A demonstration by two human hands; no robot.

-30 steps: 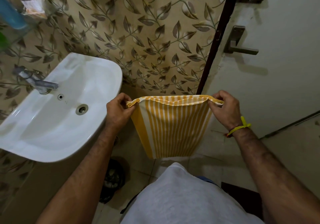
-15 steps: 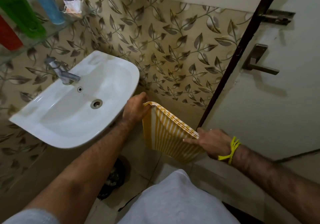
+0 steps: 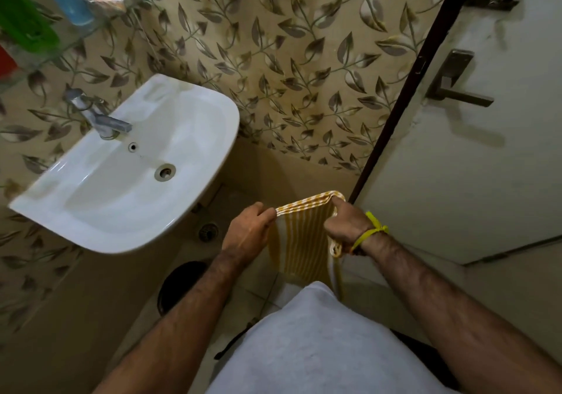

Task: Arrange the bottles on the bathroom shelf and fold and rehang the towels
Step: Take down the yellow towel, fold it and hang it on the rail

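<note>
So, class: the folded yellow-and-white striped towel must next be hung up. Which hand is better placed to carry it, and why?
Right, probably. The right hand grips the yellow-and-white striped towel at its folded corner, gathering the layers; the left hand only pinches the top edge. No rail shows.

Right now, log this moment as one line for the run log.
step: folding towel | left hand: grips top left edge | right hand: grips top right edge | towel: folded narrow, hanging | bottles: on shelf

Yellow-and-white striped towel [image 3: 299,241]; white basin [image 3: 188,138]; leaf-patterned tiles [image 3: 289,58].
</note>
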